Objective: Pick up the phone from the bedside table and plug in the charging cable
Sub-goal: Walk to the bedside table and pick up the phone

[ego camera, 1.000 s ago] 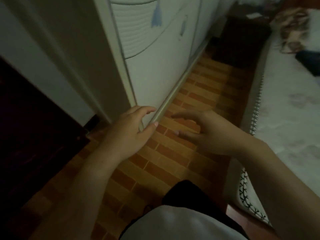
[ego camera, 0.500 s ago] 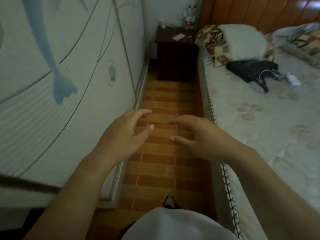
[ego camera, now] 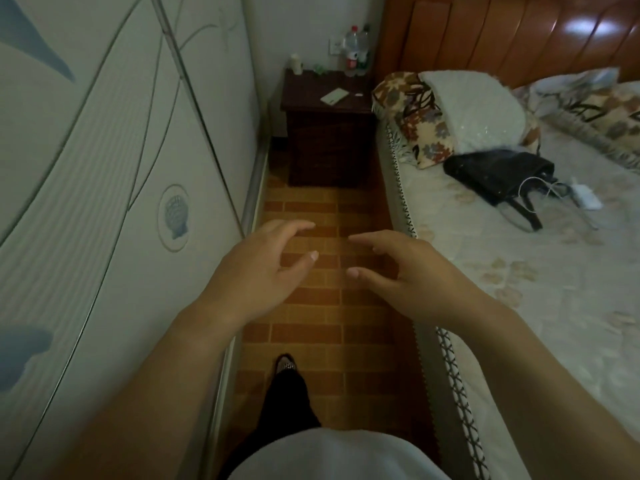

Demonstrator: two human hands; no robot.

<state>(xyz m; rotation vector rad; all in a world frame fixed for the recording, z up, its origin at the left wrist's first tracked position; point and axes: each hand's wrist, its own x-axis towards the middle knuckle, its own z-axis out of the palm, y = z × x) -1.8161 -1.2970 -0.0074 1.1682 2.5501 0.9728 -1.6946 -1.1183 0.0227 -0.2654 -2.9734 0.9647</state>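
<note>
we're on approach w/ left hand (ego camera: 256,271) & right hand (ego camera: 412,271) both spread, holding nothing; next: reach phone (ego camera: 334,96) on worktop (ego camera: 311,102).

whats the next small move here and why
Probably keep walking forward toward the bedside table: the phone lies on its top at the far end of the aisle, and both the left hand and right hand are open and empty.
</note>
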